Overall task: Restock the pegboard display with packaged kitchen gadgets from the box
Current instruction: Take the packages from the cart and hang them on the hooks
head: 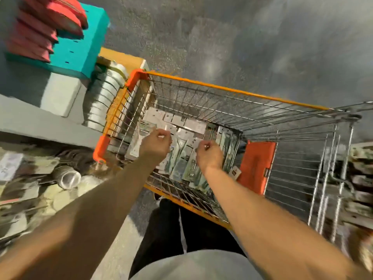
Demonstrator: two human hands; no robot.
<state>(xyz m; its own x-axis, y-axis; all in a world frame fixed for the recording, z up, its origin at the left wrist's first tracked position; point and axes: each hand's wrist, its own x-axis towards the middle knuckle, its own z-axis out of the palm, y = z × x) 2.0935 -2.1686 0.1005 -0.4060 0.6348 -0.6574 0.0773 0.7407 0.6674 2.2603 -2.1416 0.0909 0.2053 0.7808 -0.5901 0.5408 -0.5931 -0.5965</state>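
- Red packs (pixel 40 27) sit against a teal panel (pixel 80 47) at ten o'clock.
- Left hand (pixel 156 147), near centre: its fingers are curled at the edge of a clear blister pack (pixel 139 138). I cannot tell whether it grips the pack.
- Packaged gadgets (pixel 181 136) lie in the bottom of the wire shopping cart (pixel 232 89), at centre. Their print is too blurred to read.
- Right hand (pixel 209 156), just toward three o'clock: its fingers are curled over the packs. I cannot tell whether it holds anything.
- Orange seat flap (pixel 256 166) is at three o'clock.
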